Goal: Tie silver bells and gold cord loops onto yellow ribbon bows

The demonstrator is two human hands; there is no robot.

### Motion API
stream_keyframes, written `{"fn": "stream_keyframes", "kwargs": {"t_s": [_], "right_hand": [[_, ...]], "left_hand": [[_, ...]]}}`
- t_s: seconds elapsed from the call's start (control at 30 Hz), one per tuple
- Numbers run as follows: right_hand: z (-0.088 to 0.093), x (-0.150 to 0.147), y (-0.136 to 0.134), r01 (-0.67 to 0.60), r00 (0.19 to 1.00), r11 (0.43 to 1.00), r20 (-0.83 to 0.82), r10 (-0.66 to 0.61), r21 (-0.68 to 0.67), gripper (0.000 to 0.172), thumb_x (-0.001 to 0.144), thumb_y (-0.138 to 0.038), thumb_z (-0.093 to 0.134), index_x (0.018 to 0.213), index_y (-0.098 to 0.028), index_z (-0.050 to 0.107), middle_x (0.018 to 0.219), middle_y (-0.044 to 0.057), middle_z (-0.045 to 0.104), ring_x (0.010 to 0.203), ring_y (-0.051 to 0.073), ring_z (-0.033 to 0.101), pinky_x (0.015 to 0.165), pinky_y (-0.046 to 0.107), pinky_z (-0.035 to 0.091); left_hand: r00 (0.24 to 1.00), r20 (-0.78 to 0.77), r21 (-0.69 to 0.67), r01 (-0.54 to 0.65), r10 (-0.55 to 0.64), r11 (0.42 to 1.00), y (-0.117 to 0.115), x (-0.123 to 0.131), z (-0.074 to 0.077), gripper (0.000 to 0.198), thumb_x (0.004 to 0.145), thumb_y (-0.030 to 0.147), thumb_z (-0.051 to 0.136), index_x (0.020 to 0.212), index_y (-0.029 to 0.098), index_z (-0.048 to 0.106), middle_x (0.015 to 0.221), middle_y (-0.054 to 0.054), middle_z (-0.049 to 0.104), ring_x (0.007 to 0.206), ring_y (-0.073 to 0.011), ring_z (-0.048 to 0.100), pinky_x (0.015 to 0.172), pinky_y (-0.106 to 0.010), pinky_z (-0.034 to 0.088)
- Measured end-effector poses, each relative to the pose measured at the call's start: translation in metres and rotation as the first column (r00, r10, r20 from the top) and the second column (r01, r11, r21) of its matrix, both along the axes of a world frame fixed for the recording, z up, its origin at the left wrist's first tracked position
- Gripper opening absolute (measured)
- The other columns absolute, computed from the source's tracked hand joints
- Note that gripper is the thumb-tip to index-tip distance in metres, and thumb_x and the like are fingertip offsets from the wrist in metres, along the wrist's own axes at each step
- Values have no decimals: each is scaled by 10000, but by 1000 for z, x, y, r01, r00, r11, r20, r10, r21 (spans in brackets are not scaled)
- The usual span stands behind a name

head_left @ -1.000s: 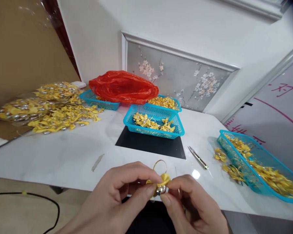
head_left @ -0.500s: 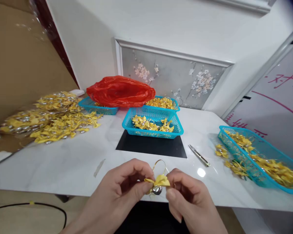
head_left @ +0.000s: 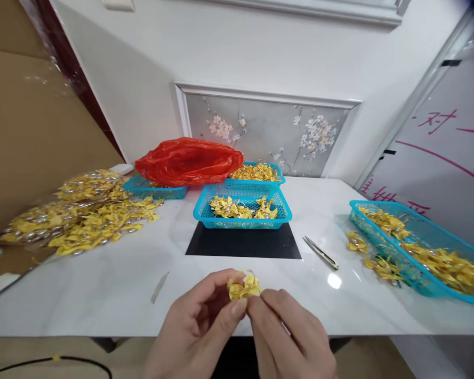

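Observation:
My left hand [head_left: 207,321] pinches a small yellow ribbon bow [head_left: 243,287] between thumb and forefinger, just above the table's front edge. Close against it, my right hand [head_left: 286,329] has its fingers curled and its fingertips at the bow's lower right side. The silver bell on the bow is hidden now. Beyond the hands, a blue plastic basket [head_left: 243,223] with yellow bows in it stands on a black mat [head_left: 243,245]. Thread snips [head_left: 321,252] lie to the right of the mat.
On the left is a heap of yellow bows with silver bells [head_left: 102,223]. A red plastic bag [head_left: 187,160] rests over the rear baskets. At the right stands a long blue basket [head_left: 422,231] of bows, with loose bows [head_left: 383,267] beside it.
The bow has been turned, so its bell and loop of gold cord no longer show. My right hand has moved in against my left, and the camera view has shifted.

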State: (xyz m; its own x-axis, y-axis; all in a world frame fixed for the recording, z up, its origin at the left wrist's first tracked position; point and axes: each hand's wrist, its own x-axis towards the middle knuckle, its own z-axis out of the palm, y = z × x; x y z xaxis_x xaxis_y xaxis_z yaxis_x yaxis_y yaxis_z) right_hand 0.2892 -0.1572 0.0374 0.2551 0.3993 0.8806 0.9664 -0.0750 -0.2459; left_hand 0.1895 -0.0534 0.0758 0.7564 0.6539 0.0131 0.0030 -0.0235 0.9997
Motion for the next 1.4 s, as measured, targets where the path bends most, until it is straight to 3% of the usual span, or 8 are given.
{"fn": "stream_keyframes", "kwargs": {"t_s": [0.2, 0.6, 0.83, 0.97, 1.07, 1.13, 1.27, 1.4], "right_hand": [[6, 12, -7, -287, 883, 954, -363, 298, 87, 143, 937, -128, 576, 1009, -209, 669, 842, 35, 634, 660, 120, 642, 586, 200, 552], [22, 26, 5, -454, 690, 890, -615, 382, 44, 165, 932, -153, 528, 796, -179, 618, 740, -1, 545, 574, 89, 505, 505, 199, 428], [11, 35, 9, -532, 280, 836, -903, 326, 137, 230, 938, -399, 583, 923, -177, 639, 815, 12, 582, 569, 74, 514, 491, 172, 428], [-5, 30, 7, -661, -55, 706, -955, 291, 253, 382, 973, -536, 483, 996, -166, 578, 814, 31, 633, 434, 40, 479, 412, 156, 364], [-13, 19, -1, -757, -172, 586, -953, 250, 290, 429, 977, -581, 435, 937, -171, 556, 586, -29, 540, 395, 56, 422, 392, 158, 316], [-15, 12, -7, -767, -27, 608, -957, 289, 205, 404, 970, -539, 477, 852, -168, 584, 544, -45, 474, 420, 60, 383, 406, 169, 302], [-9, 3, -12, -510, 588, 859, -710, 387, 46, 213, 941, -255, 560, 765, -174, 648, 678, 11, 548, 557, 99, 485, 471, 203, 384], [1, 7, -1, -353, 834, 930, -417, 363, 103, 174, 947, -91, 524, 946, -182, 673, 773, 42, 622, 628, 125, 603, 542, 209, 504]], "left_hand": [[1000, 6, -121, -27, 28, 992, 4, 5, -2, 160, 840, 365, 710, 923, 230, 727, 830, 4, 759, 743, -154, 703, 717, -214, 598], [987, 104, -48, -117, 122, 992, -21, 4, -2, 440, 886, 297, 632, 1302, 348, 496, 808, 60, 760, 672, -129, 715, 670, -201, 593], [981, 162, 97, -125, 109, 987, -16, 3, -5, 237, 895, 182, 597, 1060, 346, 644, 785, 74, 735, 598, -99, 685, 604, -167, 565], [991, 109, 268, -102, 75, 958, -8, 2, -4, 198, 898, 176, 565, 774, 251, 699, 700, 39, 697, 581, -99, 640, 591, -163, 529], [981, 80, 183, -190, 178, 965, -7, 3, -4, 106, 904, 204, 560, 978, 268, 602, 719, 50, 702, 573, -115, 648, 579, -189, 541], [971, 50, 161, -237, 232, 958, -7, 4, -7, 271, 902, 207, 560, 1149, 286, 482, 732, 64, 706, 563, -119, 649, 574, -199, 543], [970, -1, 341, -227, 242, 912, -3, 4, -17, 352, 895, 188, 556, 1210, 274, 425, 743, 55, 700, 593, -133, 662, 612, -228, 543], [995, -44, 428, -61, 88, 902, 3, -3, -21, 168, 934, 199, 523, 1073, 290, 495, 746, 53, 690, 608, -130, 648, 590, -211, 519]]}}
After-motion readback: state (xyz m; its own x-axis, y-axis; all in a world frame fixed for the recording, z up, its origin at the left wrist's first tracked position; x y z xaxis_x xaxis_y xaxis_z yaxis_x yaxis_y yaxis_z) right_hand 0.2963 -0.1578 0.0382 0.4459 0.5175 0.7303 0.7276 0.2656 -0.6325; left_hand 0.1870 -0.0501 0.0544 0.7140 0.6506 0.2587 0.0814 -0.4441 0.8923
